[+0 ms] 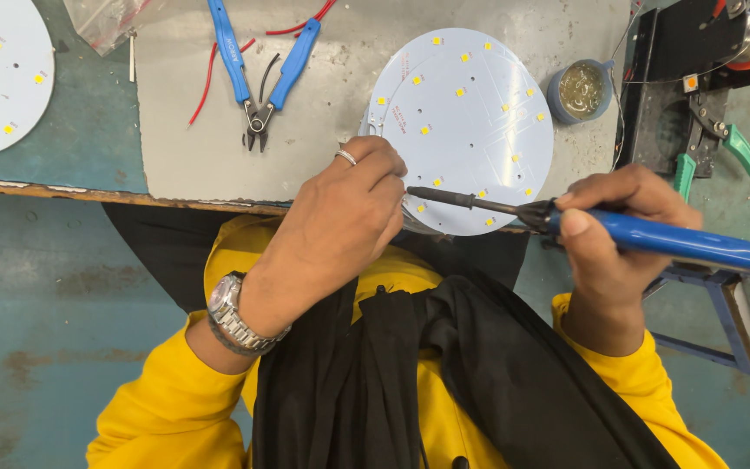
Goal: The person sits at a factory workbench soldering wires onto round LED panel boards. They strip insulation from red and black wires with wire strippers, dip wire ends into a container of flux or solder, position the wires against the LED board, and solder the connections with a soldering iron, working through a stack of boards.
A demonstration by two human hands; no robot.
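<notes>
The person's right hand [605, 234] is closing fully around the blue-handled soldering iron [653, 239], its dark metal tip pointing toward the left hand [353, 213]. The left hand, wearing a ring and a steel wristwatch, is curling its fingers over the near edge of the round white LED circuit board [466, 122]; what it is pinching cannot be made out. The board is lying at the near edge of the grey desk [184, 148]. Blue-handled wire cutters [258, 74] are resting toward the far edge, and a small round tin of flux [581, 90] is sitting just beside the board.
</notes>
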